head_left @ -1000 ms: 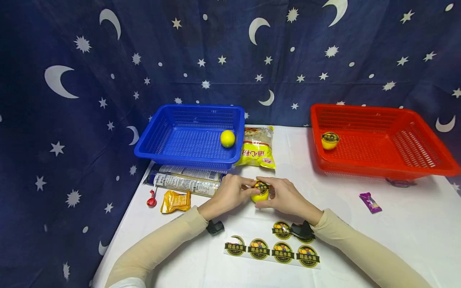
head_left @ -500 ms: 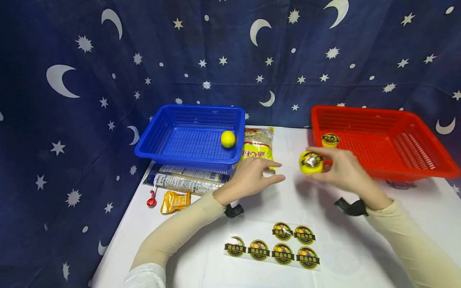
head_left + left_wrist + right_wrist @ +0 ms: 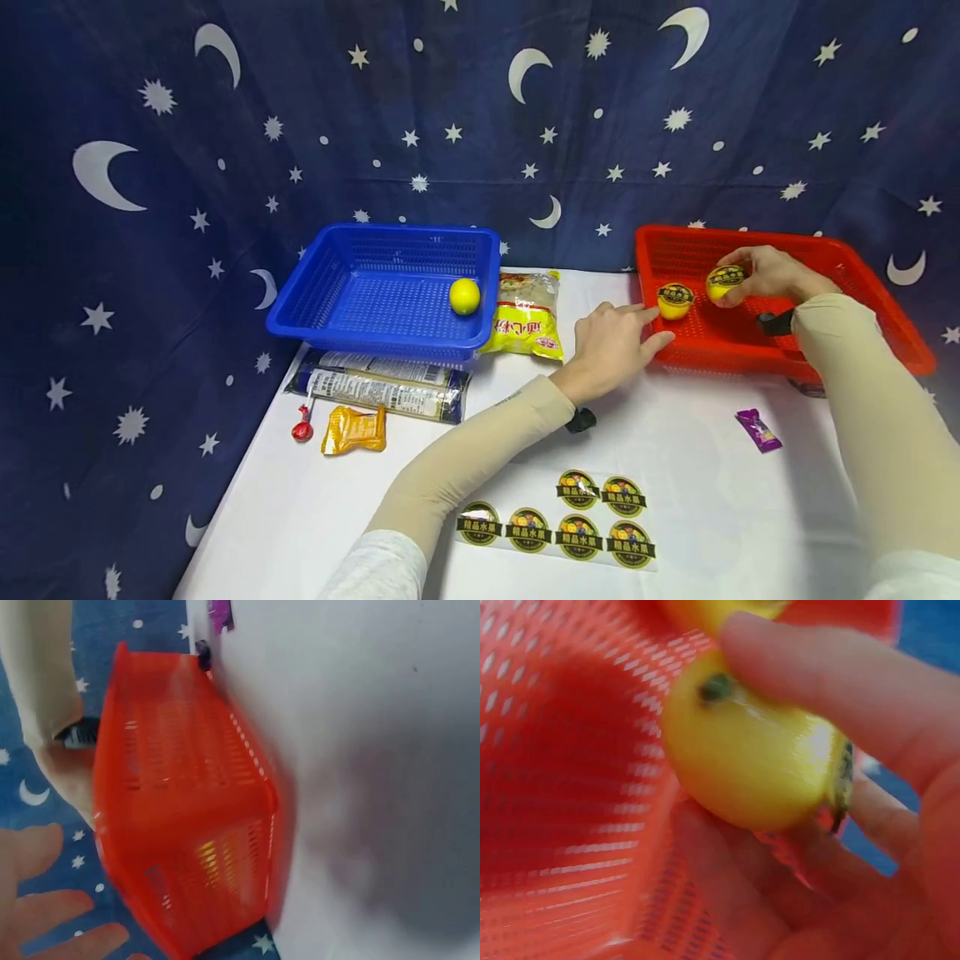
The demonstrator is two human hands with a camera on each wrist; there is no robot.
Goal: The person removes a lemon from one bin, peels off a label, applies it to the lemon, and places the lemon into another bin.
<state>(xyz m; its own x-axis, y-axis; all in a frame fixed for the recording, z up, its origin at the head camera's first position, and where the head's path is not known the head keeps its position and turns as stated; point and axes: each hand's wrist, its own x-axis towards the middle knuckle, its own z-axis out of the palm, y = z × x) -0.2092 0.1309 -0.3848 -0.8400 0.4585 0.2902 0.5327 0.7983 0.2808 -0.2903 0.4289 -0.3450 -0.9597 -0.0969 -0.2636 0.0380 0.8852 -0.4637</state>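
Over the red basket (image 3: 780, 354), my right hand (image 3: 772, 275) holds a yellow lemon (image 3: 717, 292) between thumb and fingers. A round dark label is stuck on it, and its green stem end shows in the right wrist view. A second labelled lemon (image 3: 675, 312) lies at the basket's left side. My left hand (image 3: 611, 343) reaches to the basket's front left corner, fingers extended and nothing held. In the left wrist view its fingers (image 3: 56, 904) show beside the basket wall (image 3: 187, 817), with some yellow visible through the mesh.
The blue basket (image 3: 375, 335) at the back left contains an unlabelled lemon (image 3: 465, 297). Nearby lie a yellow food bag (image 3: 525, 321), long packets (image 3: 382, 390), a red lollipop (image 3: 302, 431) and an orange wrapper (image 3: 355, 430). Round stickers (image 3: 579, 536) lie in front; a purple candy (image 3: 759, 430) sits right.
Both hands were at the labelled lemon mid-table. The right hand has carried it right and into the red basket; the left let go and moved right to the basket's corner.
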